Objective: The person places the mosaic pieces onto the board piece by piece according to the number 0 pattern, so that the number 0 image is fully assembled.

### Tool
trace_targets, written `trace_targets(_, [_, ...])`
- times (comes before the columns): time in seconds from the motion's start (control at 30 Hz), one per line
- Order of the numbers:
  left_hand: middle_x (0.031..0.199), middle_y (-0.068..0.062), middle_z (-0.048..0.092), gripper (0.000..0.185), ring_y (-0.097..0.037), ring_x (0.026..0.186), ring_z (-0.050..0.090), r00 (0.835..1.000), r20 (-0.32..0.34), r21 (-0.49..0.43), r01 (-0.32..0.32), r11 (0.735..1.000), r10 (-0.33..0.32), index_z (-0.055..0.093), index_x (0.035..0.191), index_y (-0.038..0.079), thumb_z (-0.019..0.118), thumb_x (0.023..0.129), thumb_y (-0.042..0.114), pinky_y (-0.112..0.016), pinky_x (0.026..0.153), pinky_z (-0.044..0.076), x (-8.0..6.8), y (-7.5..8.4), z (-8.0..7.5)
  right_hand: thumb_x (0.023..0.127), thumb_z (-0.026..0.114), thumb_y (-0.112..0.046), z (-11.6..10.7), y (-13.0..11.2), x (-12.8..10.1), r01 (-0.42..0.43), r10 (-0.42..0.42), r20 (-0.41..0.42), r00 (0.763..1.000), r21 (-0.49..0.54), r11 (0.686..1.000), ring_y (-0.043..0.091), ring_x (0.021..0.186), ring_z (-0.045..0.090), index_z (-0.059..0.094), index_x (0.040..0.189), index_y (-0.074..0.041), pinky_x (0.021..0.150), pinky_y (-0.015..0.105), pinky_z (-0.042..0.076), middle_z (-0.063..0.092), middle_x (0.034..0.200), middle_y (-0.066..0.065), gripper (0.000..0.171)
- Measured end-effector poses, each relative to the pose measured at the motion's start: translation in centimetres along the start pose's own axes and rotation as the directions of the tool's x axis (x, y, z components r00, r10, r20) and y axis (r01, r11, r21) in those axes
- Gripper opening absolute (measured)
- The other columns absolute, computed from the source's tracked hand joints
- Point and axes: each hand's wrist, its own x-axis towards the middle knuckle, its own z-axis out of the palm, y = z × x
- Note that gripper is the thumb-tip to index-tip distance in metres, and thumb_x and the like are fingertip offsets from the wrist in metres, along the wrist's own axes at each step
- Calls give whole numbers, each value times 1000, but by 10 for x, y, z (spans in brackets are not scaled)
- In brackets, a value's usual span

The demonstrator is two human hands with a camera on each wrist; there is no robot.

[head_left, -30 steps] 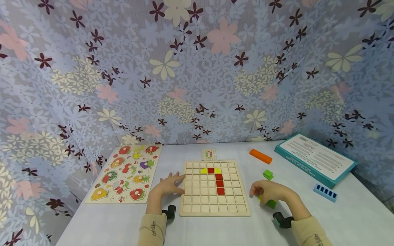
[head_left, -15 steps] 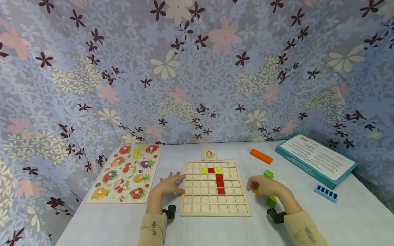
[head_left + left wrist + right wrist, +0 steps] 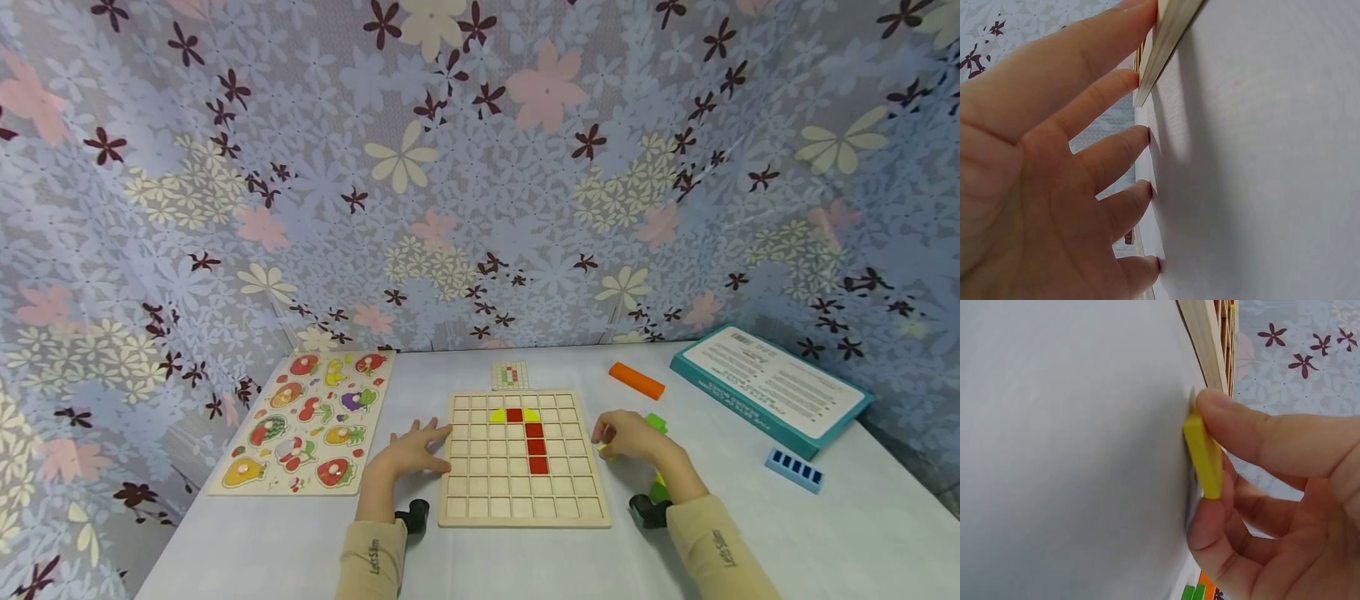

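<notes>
A wooden grid board (image 3: 522, 504) lies on the table with red squares (image 3: 535, 447) and yellow pieces (image 3: 497, 415) set in it. My left hand (image 3: 414, 451) lies flat with spread fingers on the table, its fingertips (image 3: 1141, 134) at the board's left edge (image 3: 1163, 44). My right hand (image 3: 628, 436) sits just right of the board and pinches a thin yellow piece (image 3: 1204, 456) between thumb and fingers, low against the table. The board's edge (image 3: 1205, 344) is close beyond it.
A fruit peg puzzle (image 3: 309, 421) lies at the left. A small pattern card (image 3: 510, 376) sits behind the board. An orange block (image 3: 636, 381), green blocks (image 3: 656, 422), a blue slotted block (image 3: 793, 470) and a teal box (image 3: 768, 388) are at the right. Flowered cloth walls surround the table.
My right hand has moved up and left from the green blocks toward the board's right edge, carrying the yellow piece. The left hand has stayed put.
</notes>
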Motion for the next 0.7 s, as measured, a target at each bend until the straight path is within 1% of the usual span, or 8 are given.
trace_targets(0.2, [148, -17, 28, 68, -42, 139, 10, 1000, -3, 3, -1, 1000, 1, 46, 137, 12, 73, 76, 23, -66, 106, -3, 0, 0, 0, 71, 73, 0, 1, -2, 7, -46, 43, -51, 998, -52, 998, 19, 73, 50, 62, 82, -3, 63, 31, 46, 58, 79, 5, 16])
trace_targets(0.4, [148, -17, 28, 70, -42, 138, 9, 1000, 0, -8, -12, 1000, 12, 46, 137, 15, 74, 75, 26, -67, 105, -4, -1, -1, -2, 70, 75, -2, 2, -7, 8, -90, 85, -69, 994, -73, 993, 20, 71, 51, 64, 80, -2, 62, 32, 46, 58, 78, 7, 15])
trace_targets(0.57, [149, -17, 27, 69, -40, 139, 8, 1000, 7, -14, 3, 1000, -3, 45, 138, 12, 73, 76, 23, -65, 106, -4, 1, 0, -1, 69, 77, -5, 0, -6, 10, -133, 130, -50, 990, -63, 989, 20, 66, 51, 64, 75, -5, 58, 29, 44, 57, 74, 7, 14])
trace_targets(0.7, [149, -16, 27, 69, -41, 139, 8, 1000, 5, -11, 7, 1000, -7, 45, 138, 13, 73, 76, 24, -65, 106, -4, 0, 0, -1, 71, 76, -6, 0, -9, 8, -161, 160, -32, 987, -44, 986, 19, 65, 50, 65, 74, -5, 57, 27, 43, 57, 71, 6, 11])
